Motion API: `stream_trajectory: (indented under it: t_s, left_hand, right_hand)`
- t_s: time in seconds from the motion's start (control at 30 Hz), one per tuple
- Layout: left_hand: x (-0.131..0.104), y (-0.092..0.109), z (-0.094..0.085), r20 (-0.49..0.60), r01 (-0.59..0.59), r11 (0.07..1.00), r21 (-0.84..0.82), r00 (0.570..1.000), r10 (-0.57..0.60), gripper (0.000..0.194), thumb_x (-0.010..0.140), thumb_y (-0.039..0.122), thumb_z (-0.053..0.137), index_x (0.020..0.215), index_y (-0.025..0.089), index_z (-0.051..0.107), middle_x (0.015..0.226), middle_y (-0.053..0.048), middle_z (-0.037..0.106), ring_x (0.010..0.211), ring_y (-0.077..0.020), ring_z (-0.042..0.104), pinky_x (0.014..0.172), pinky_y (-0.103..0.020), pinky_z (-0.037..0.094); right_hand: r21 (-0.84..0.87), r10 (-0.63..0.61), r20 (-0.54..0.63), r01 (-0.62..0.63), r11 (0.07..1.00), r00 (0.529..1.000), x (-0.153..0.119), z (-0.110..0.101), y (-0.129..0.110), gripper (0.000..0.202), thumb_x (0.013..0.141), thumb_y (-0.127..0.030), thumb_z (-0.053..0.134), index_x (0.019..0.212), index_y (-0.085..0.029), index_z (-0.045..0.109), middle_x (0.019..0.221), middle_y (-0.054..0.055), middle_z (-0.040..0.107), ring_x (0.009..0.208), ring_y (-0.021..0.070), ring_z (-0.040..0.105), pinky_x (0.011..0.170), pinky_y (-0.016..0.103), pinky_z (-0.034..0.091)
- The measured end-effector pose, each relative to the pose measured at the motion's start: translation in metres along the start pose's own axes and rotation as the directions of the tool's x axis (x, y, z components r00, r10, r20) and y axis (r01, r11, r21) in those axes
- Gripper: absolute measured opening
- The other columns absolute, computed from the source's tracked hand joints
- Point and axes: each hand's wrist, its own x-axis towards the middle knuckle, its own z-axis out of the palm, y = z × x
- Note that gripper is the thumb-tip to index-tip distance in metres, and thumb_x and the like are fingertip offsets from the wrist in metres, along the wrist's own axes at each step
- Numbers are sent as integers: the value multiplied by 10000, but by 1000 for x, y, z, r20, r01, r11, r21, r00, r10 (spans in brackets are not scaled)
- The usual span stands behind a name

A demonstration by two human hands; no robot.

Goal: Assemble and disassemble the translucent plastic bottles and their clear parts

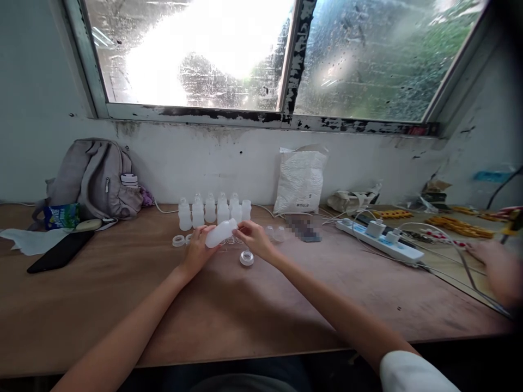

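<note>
— What are the hands doing?
— The left hand point(195, 253) is gripping the body of a white bottle point(218, 234); the right hand point(257, 239) is pinching its neck
— And where is it being held?
— It is slanting between both hands above the table point(204, 310); a white ring point(246, 263) is lying in front, and more bottles point(185, 215) are standing behind

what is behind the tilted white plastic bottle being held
A row of upright, translucent white plastic bottles. Whatever the held bottle directly covers can't be seen.
</note>
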Motion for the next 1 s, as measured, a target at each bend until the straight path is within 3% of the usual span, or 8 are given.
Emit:
stream_trajectory:
  t_s: [0.1, 0.2, 0.37, 0.53, 0.8, 1.0]
  left_hand:
    - [5, -14, 0, -75, 19, 1000, -17, 997, -20, 591, 694, 353, 603, 1199, 204, 335, 1116, -93, 443, 1066, -236, 425, 895, -369, 380]
    - [6, -28, -1, -89, 82, 996, 32, 993, -79, 578, 708, 318, 584, 1206, 170, 330, 1127, -114, 429, 1077, -243, 410, 920, -377, 350]
    - [1, -47, -2, 33, 176, 966, 191, 982, -185, 323, 743, 243, 508, 1062, 194, 487, 1037, -84, 492, 968, -236, 469, 859, -361, 375]
    - [-3, -49, 0, 142, 206, 933, 296, 956, -256, 251, 749, 263, 489, 990, 212, 538, 1026, -78, 517, 969, -247, 461, 810, -363, 375]
    - [-4, -42, -1, 204, 187, 928, 323, 944, -261, 225, 757, 287, 477, 958, 225, 557, 1064, -71, 502, 1013, -240, 424, 849, -372, 323]
    - [-4, -44, 2, 224, 210, 927, 312, 932, -286, 234, 759, 294, 477, 964, 213, 555, 1071, -75, 499, 1028, -240, 417, 865, -379, 315]
  right_hand:
    - [-56, -15, 33, 17, 998, 999, 34, 7, -10, 155, 762, -297, 518, 743, -153, 574, 683, 6, 574, 605, 102, 524, 569, 200, 386]
    - [-237, -29, 45, 39, 971, 999, 69, 17, -11, 138, 742, -246, 547, 825, -143, 584, 803, 37, 586, 673, 107, 538, 634, 208, 392]
    - [-500, -51, 192, 142, 854, 980, 107, 37, 1, 185, 773, -249, 510, 920, -156, 573, 919, 66, 568, 778, 139, 537, 691, 237, 377]
    - [-557, -46, 242, 178, 811, 969, 122, 54, 10, 163, 782, -255, 500, 902, -173, 576, 925, 70, 589, 890, 198, 507, 724, 284, 349]
    - [-651, -29, 287, 217, 727, 958, 128, 76, 21, 187, 806, -262, 475, 933, -172, 578, 957, 104, 602, 982, 242, 439, 799, 349, 292]
    - [-684, -48, 258, 218, 696, 965, 125, 81, 23, 201, 821, -228, 447, 955, -157, 579, 1057, 138, 553, 1030, 264, 391, 817, 378, 266]
